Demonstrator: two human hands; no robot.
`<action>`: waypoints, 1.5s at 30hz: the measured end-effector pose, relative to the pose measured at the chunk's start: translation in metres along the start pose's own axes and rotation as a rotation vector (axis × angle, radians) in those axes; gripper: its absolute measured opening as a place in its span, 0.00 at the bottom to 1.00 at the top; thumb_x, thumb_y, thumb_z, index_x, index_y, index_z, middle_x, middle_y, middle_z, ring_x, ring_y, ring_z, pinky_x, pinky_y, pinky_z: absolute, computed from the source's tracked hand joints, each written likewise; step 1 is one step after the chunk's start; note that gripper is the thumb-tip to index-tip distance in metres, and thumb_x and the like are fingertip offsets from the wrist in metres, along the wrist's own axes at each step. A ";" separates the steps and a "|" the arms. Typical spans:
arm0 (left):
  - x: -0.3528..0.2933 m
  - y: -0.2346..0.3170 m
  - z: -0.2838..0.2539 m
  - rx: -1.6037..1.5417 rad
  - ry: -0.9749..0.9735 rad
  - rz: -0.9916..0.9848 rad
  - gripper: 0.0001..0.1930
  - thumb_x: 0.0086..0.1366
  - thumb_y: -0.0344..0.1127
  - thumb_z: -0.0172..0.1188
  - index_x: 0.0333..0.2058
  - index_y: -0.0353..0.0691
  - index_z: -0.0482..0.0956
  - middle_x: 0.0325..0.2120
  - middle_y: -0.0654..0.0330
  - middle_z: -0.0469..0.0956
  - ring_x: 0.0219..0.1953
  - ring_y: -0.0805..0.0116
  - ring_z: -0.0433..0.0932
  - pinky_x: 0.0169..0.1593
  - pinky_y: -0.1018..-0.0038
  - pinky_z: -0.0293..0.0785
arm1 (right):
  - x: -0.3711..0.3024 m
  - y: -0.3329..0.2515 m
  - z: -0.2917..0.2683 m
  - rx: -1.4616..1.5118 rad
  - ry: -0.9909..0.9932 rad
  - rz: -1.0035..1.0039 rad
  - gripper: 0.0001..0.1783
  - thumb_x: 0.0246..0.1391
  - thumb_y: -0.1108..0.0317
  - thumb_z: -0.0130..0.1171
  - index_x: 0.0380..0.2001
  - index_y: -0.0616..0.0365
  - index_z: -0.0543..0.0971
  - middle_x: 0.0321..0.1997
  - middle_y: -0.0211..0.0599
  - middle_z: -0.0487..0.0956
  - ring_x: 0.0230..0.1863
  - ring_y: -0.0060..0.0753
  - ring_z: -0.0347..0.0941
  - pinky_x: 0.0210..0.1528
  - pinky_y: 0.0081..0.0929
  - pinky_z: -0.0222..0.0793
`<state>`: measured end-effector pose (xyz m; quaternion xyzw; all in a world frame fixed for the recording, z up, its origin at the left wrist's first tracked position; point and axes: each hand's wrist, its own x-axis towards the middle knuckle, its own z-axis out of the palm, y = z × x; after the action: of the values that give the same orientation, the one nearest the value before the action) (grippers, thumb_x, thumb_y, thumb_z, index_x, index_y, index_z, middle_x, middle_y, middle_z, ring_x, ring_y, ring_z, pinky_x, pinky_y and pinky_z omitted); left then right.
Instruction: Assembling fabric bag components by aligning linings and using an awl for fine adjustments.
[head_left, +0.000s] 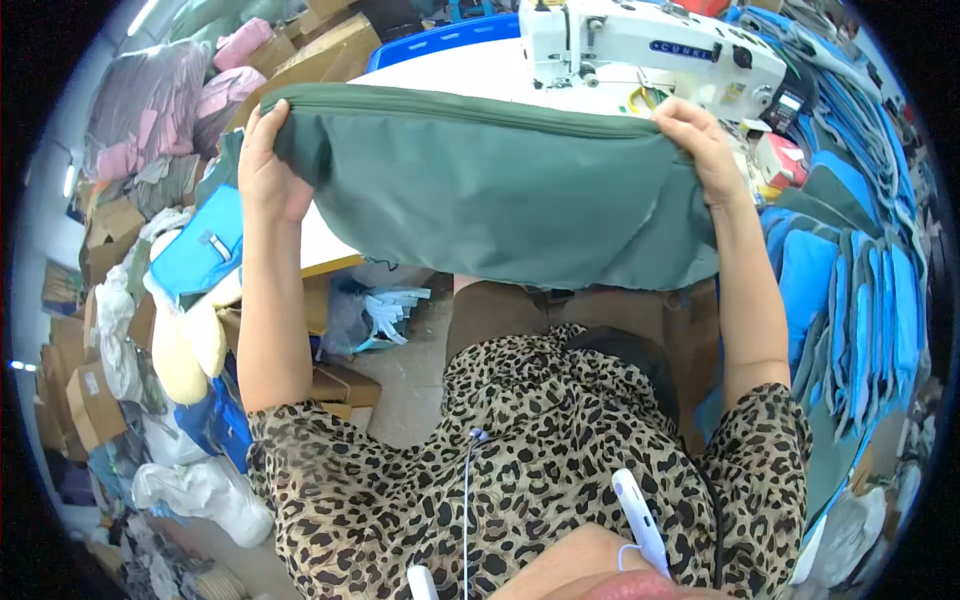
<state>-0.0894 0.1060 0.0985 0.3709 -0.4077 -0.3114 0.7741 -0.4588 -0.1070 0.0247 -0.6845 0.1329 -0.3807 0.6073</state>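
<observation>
A dark green fabric panel [500, 195] is stretched between my two hands, with a green zipper [450, 107] running along its upper edge. My left hand [270, 165] pinches the panel's upper left corner, thumb at the zipper's end. At the upper right corner, my right hand [705, 145] grips the cloth with fingers closed over the edge. The panel hangs down in front of my lap, its lower edge loose and curved. Behind it stands a white sewing machine [650, 50], partly covered by the cloth and my right hand.
The white table [450, 75] carries the machine, and a blue crate [440, 42] stands behind. Blue and grey cut pieces [860, 330] are stacked at the right. A blue pouch [205, 245] lies at the left, near cardboard boxes [95, 405] and wrapped bundles [145, 105].
</observation>
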 end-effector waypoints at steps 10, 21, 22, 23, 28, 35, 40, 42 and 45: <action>-0.019 0.014 0.008 0.272 -0.100 -0.031 0.08 0.60 0.28 0.51 0.37 0.33 0.74 0.38 0.52 0.77 0.42 0.64 0.76 0.46 0.71 0.72 | -0.018 -0.003 -0.002 -0.211 -0.229 -0.029 0.04 0.48 0.73 0.57 0.27 0.63 0.77 0.34 0.30 0.74 0.37 0.20 0.68 0.42 0.18 0.62; -0.027 0.035 -0.013 0.384 -0.329 -0.198 0.08 0.59 0.30 0.51 0.37 0.37 0.70 0.30 0.61 0.73 0.36 0.71 0.73 0.44 0.75 0.67 | -0.023 -0.039 -0.014 -0.388 -0.228 -0.159 0.06 0.50 0.71 0.58 0.30 0.63 0.76 0.26 0.22 0.73 0.30 0.12 0.66 0.34 0.13 0.61; -0.028 0.032 -0.011 0.402 -0.261 -0.183 0.08 0.59 0.29 0.51 0.38 0.37 0.72 0.31 0.63 0.74 0.36 0.75 0.73 0.43 0.79 0.67 | -0.022 -0.042 -0.017 -0.401 -0.187 -0.130 0.05 0.51 0.71 0.56 0.29 0.63 0.76 0.26 0.22 0.73 0.31 0.12 0.65 0.36 0.13 0.61; -0.030 0.030 -0.008 0.420 -0.190 -0.168 0.08 0.59 0.28 0.52 0.38 0.37 0.73 0.32 0.65 0.75 0.36 0.78 0.73 0.43 0.82 0.66 | -0.021 -0.041 -0.016 -0.432 -0.171 -0.105 0.05 0.52 0.71 0.56 0.29 0.62 0.75 0.25 0.21 0.72 0.31 0.12 0.65 0.36 0.13 0.61; -0.026 0.032 -0.009 0.470 -0.211 -0.151 0.10 0.60 0.29 0.54 0.40 0.37 0.75 0.34 0.66 0.77 0.38 0.79 0.73 0.44 0.83 0.65 | -0.020 -0.044 -0.017 -0.389 -0.121 -0.031 0.05 0.53 0.70 0.56 0.28 0.60 0.72 0.25 0.20 0.70 0.30 0.09 0.63 0.32 0.10 0.59; -0.023 0.035 -0.008 0.491 -0.271 -0.160 0.07 0.58 0.32 0.56 0.35 0.40 0.77 0.32 0.68 0.77 0.37 0.81 0.71 0.45 0.83 0.62 | -0.015 -0.041 -0.025 -0.407 -0.140 -0.023 0.07 0.50 0.69 0.60 0.26 0.57 0.71 0.23 0.17 0.69 0.26 0.07 0.61 0.26 0.09 0.55; -0.020 0.030 -0.017 0.537 -0.212 -0.147 0.06 0.57 0.33 0.58 0.34 0.42 0.77 0.31 0.71 0.76 0.35 0.83 0.71 0.44 0.83 0.62 | -0.005 -0.036 -0.028 -0.413 -0.111 -0.024 0.08 0.50 0.70 0.60 0.24 0.57 0.71 0.23 0.18 0.69 0.26 0.09 0.62 0.28 0.10 0.57; -0.018 0.025 -0.023 0.622 -0.233 -0.122 0.05 0.57 0.34 0.58 0.33 0.44 0.77 0.29 0.72 0.76 0.34 0.83 0.70 0.43 0.82 0.62 | -0.001 -0.035 -0.025 -0.408 -0.104 -0.019 0.08 0.50 0.70 0.60 0.24 0.58 0.71 0.24 0.20 0.70 0.27 0.10 0.62 0.30 0.10 0.58; -0.014 0.022 -0.023 0.695 -0.232 -0.086 0.05 0.57 0.35 0.59 0.32 0.45 0.77 0.27 0.72 0.75 0.32 0.82 0.69 0.42 0.81 0.61 | 0.000 -0.038 -0.021 -0.356 -0.131 -0.091 0.07 0.50 0.71 0.59 0.24 0.59 0.71 0.29 0.25 0.71 0.31 0.13 0.64 0.34 0.12 0.59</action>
<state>-0.0720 0.1364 0.1019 0.5907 -0.5583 -0.2267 0.5366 -0.4841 -0.1137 0.0599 -0.8096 0.1274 -0.3330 0.4663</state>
